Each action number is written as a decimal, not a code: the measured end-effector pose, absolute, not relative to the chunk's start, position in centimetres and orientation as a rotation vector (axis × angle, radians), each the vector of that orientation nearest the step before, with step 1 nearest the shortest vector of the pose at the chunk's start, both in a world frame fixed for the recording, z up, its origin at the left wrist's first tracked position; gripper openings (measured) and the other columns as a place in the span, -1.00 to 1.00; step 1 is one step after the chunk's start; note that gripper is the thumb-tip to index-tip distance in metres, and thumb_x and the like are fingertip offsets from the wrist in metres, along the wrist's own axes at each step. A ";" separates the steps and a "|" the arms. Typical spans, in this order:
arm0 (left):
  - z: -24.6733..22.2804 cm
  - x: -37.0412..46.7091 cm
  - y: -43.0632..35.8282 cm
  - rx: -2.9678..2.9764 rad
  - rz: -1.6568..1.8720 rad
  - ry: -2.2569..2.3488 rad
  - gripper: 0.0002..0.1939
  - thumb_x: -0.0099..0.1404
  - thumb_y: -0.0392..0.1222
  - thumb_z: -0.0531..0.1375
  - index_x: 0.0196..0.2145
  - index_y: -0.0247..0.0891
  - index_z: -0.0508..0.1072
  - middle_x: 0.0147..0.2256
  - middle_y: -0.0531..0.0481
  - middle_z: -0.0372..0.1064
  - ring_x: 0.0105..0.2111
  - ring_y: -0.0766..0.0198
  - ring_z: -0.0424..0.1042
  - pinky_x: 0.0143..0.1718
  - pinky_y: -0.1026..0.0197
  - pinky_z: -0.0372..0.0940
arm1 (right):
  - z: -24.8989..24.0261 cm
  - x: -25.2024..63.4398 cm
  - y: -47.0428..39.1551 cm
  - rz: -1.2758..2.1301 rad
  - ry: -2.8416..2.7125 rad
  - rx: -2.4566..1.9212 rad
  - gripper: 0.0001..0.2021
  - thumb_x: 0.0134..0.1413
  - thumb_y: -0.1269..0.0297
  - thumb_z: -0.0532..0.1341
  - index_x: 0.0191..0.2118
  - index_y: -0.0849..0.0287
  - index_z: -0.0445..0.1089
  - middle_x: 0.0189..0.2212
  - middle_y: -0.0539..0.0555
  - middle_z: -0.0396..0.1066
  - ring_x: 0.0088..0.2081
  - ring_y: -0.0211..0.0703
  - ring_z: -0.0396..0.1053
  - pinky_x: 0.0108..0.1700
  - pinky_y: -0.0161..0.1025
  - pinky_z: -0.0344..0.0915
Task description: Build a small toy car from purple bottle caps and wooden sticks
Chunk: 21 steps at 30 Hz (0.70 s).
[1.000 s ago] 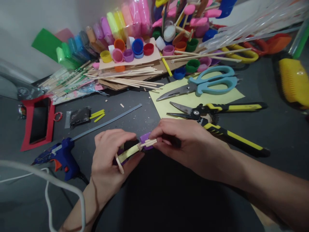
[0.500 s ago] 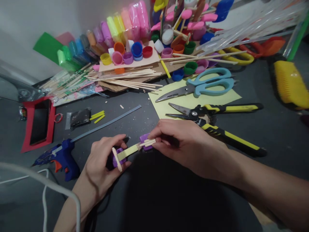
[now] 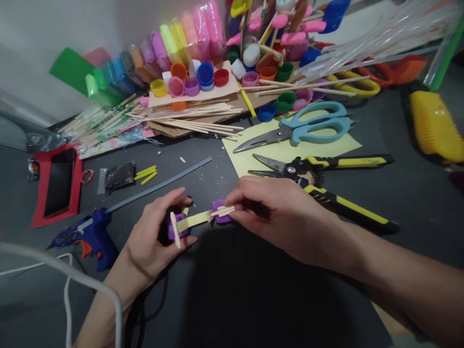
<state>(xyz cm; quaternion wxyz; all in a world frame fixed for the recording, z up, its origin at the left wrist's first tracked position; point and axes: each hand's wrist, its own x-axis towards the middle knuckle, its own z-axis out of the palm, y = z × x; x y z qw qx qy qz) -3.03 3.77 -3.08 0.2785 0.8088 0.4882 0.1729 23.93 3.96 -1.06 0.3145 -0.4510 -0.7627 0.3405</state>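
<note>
My right hand (image 3: 271, 212) pinches a few short wooden sticks (image 3: 224, 211) between thumb and fingertips, over a purple block (image 3: 222, 218). A pale yellow strip (image 3: 194, 220) runs left from these sticks to a second purple block (image 3: 177, 226), with a short wooden crosspiece (image 3: 175, 230) across its end. My left hand (image 3: 154, 229) curves around this left block, thumb and fingers spread apart on either side. Its lower fingers are partly hidden, and any light contact is hard to see. Beyond my right hand lie black-and-yellow shears (image 3: 337, 164), blades apart.
A blue glue gun (image 3: 96, 237) and white cable (image 3: 90, 285) lie left. Blue-handled scissors (image 3: 319, 128) rest on yellow paper (image 3: 239, 154). Behind are skewers (image 3: 203, 116), colourful caps (image 3: 192, 87) and clay packs (image 3: 199, 34). A yellow brush (image 3: 435, 125) lies right.
The joined piece has turned slightly, its left end and crosspiece moving up. My left thumb and fingers have spread a little wider around the left block. My right hand keeps its pinch.
</note>
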 end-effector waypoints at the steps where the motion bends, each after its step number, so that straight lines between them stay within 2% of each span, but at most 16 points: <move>1: -2.9 -3.2 3.8 2.240 0.480 1.334 -0.23 0.14 -0.13 0.39 0.24 -0.12 0.19 0.02 -0.18 0.44 0.00 -0.02 0.45 0.03 -0.08 0.31 | -1.1 23.9 4.0 0.887 -2.014 -1.179 -0.87 0.10 0.55 0.22 -0.30 0.22 0.48 -0.45 -0.05 0.39 -0.48 -0.35 0.24 -0.41 -0.38 0.11; 4: -2.2 -4.0 3.8 2.367 0.491 1.374 -0.28 0.13 -0.11 0.39 0.20 -0.16 0.25 0.00 -0.20 0.41 -0.04 -0.03 0.45 -0.04 -0.04 0.35 | -1.1 24.0 3.9 0.864 -2.021 -1.146 -0.87 0.10 0.55 0.22 -0.30 0.24 0.49 -0.46 -0.05 0.38 -0.48 -0.35 0.23 -0.40 -0.38 0.11; 10: -2.2 -4.5 4.2 2.441 0.429 1.241 -0.63 0.26 -0.20 0.31 0.02 -0.13 0.41 -0.11 -0.06 0.43 -0.16 0.18 0.51 -0.20 0.20 0.39 | -1.0 24.0 3.7 0.867 -2.019 -1.156 -0.86 0.12 0.56 0.21 -0.30 0.21 0.48 -0.44 -0.04 0.40 -0.48 -0.34 0.22 -0.40 -0.37 0.11; 21: -2.1 -4.0 4.2 2.387 0.463 1.245 -0.66 0.25 -0.21 0.32 0.00 -0.13 0.49 -0.13 -0.04 0.46 -0.18 0.19 0.53 -0.22 0.23 0.41 | -1.1 23.9 3.7 0.842 -2.016 -1.137 -0.86 0.10 0.58 0.21 -0.32 0.22 0.46 -0.45 -0.05 0.40 -0.49 -0.35 0.22 -0.40 -0.38 0.11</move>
